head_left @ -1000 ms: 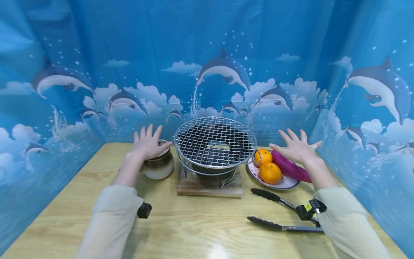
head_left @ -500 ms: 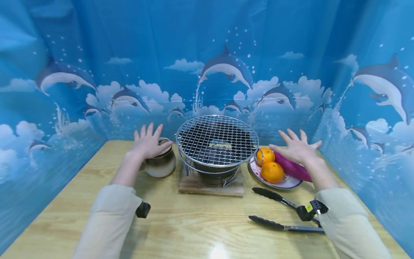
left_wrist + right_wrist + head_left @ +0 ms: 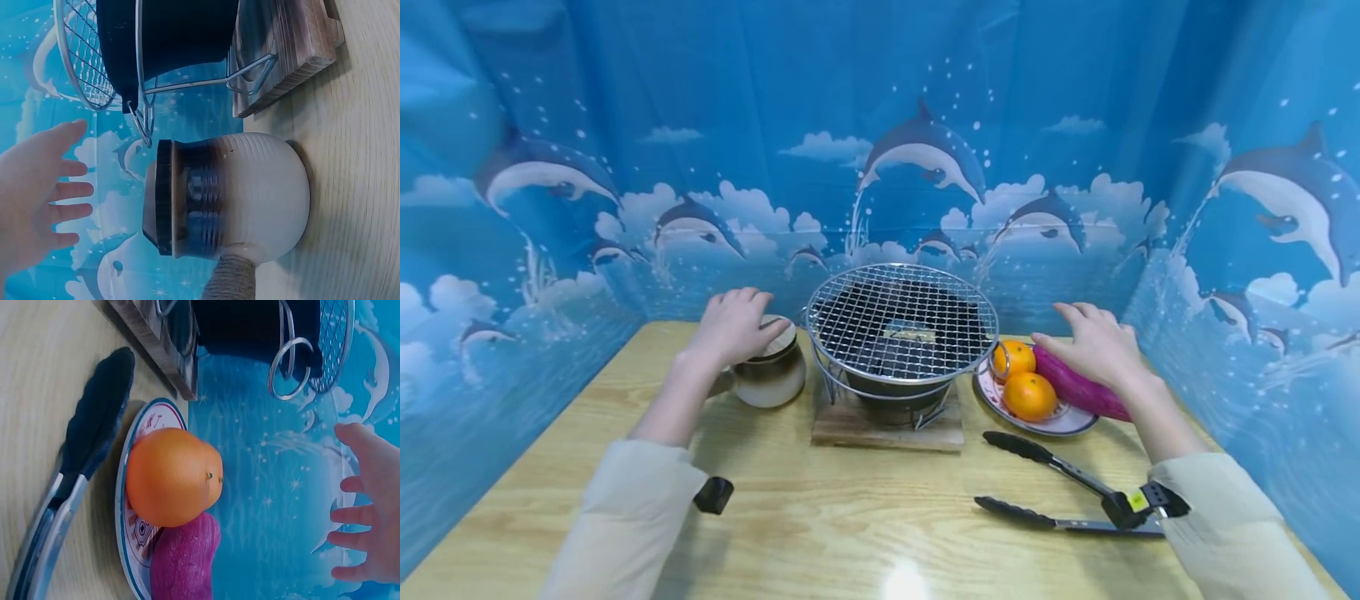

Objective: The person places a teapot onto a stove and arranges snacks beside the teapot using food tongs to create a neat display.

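Note:
My left hand (image 3: 733, 325) hovers above a lidded ceramic pot (image 3: 769, 383), overlapping its lid in the head view. In the left wrist view the hand (image 3: 47, 194) is apart from the lid, fingers loose and holding nothing. The pot has a brown top, a cream body and a cord-wrapped handle (image 3: 231, 278). On the other side my right hand (image 3: 1093, 343) hangs in the air over a plate (image 3: 1060, 430), its fingers relaxed. Two oranges (image 3: 1030, 397) and a purple sweet potato (image 3: 1078, 385) lie on that plate.
Between the hands stands a round tabletop grill with a wire grate (image 3: 902, 325) on a wooden board (image 3: 887, 433). Black-tipped tongs (image 3: 1015, 512) lie spread on the table in front of the plate. A blue dolphin curtain (image 3: 760, 100) encloses the back and sides.
The fingers of both hands were widely spread and have drawn in and relaxed. My wrists have shifted slightly outward, the left to the left and the right to the right.

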Demonstrator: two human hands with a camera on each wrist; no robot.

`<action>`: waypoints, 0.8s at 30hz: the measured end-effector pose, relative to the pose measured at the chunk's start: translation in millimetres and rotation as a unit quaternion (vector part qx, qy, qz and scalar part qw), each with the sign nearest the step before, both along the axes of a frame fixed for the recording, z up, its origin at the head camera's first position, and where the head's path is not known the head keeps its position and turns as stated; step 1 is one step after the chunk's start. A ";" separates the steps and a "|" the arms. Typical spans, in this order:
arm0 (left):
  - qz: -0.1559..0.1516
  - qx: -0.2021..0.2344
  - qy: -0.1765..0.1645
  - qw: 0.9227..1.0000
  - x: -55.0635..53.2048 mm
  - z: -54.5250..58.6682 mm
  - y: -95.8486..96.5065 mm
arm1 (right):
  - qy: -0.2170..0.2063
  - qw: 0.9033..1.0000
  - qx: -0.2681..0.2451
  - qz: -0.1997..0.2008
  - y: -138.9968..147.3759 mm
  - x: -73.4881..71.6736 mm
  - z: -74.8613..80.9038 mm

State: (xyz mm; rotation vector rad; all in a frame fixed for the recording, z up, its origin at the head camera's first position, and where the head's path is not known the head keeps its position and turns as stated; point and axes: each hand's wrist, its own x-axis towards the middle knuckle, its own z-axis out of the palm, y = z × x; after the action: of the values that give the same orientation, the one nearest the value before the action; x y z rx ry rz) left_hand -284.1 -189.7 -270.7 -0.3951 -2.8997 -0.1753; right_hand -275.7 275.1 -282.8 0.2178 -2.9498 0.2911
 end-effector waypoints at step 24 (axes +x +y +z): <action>-0.031 0.012 0.075 0.997 24.1 -17.0 -3.3 | 0.143 0.985 0.014 0.093 -11.0 45.0 -20.4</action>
State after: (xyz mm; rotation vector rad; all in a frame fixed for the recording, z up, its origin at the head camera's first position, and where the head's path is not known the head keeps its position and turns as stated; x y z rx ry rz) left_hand -260.0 -193.0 -287.7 -0.4734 -2.7378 -0.1807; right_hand -230.7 264.1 -303.1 0.4957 -2.6539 0.2218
